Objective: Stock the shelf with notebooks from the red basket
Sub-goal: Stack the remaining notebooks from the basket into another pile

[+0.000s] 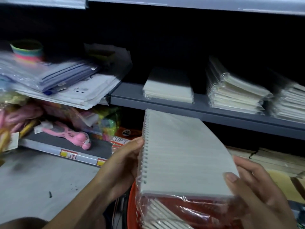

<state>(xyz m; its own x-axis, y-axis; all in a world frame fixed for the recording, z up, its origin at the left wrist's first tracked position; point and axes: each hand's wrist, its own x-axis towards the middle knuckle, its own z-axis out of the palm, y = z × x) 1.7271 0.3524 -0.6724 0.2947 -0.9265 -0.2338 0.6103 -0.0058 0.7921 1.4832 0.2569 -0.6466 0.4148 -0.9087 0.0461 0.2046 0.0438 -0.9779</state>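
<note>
Above red basket, spiral-bound, plastic-wrapped notebook pack betw. both hands' fingers.

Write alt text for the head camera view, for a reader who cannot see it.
Two hands, left hand and right hand, hold a wrapped pack of spiral notebooks above a red basket that holds more packs. Ahead, a grey shelf carries stacks of wrapped notebooks; to the left lie papers and pink toys.

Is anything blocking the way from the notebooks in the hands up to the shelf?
Nothing visible blocks it. The notebook pack sits below the grey shelf, where bare space lies left of the flat white pack.
</note>
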